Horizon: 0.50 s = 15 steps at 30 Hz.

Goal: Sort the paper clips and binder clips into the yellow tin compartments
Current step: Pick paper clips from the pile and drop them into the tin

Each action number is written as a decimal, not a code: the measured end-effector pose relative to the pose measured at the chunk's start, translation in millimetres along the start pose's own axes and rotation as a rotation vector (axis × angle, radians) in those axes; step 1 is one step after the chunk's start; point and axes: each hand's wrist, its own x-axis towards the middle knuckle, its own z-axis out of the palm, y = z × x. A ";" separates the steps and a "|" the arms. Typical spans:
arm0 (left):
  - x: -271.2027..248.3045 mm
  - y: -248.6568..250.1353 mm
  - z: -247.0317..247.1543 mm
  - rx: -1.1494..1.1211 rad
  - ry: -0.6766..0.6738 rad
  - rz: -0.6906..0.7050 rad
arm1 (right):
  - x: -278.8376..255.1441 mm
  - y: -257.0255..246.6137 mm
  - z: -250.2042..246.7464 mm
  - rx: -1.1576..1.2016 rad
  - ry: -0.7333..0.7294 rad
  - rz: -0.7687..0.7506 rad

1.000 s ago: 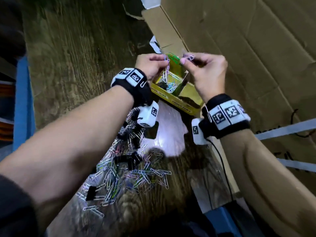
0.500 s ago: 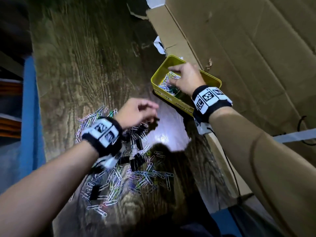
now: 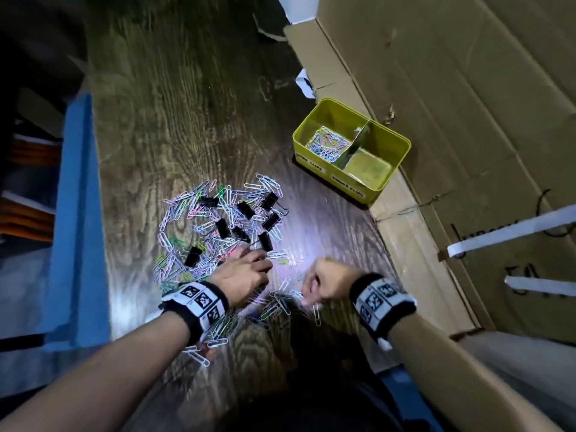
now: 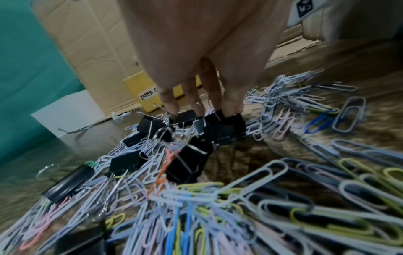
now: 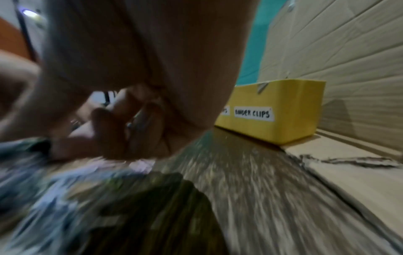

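Note:
The yellow tin (image 3: 389, 169) stands at the right against cardboard, split by a divider. Its left compartment holds several paper clips (image 3: 325, 141); the right one shows only its shiny floor. A mixed pile of coloured paper clips (image 3: 199, 219) and black binder clips (image 3: 223, 227) lies on the wooden table. My left hand (image 3: 261, 260) reaches into the pile, and its straight fingers (image 4: 231, 103) touch the tops of binder clips (image 4: 220, 126). My right hand (image 3: 308, 291) is curled at the pile's near right edge, and a paper clip (image 5: 134, 120) sits within its blurred fingers.
A big flattened cardboard sheet (image 3: 467, 104) covers the right side and runs under the tin. A blue edge (image 3: 78, 213) borders the table on the left. Bare wood (image 3: 193, 88) stretches beyond the pile. White tape strips (image 3: 514, 232) lie on the cardboard.
My right hand has left the tin's paper clip compartment and come down to the pile's near edge. My left hand has dropped onto the binder clips. The view has tilted back.

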 end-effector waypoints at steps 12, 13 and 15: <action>-6.3 81.9 16.2 -0.336 -0.007 -0.330 | -17.0 18.6 75.2 -0.218 0.393 -0.014; -1.8 82.7 17.1 -0.346 0.013 -0.335 | -15.8 13.6 79.2 -0.257 0.402 -0.007; 3.6 83.0 21.2 -0.333 0.052 -0.316 | -11.9 6.0 82.8 -0.297 0.436 0.005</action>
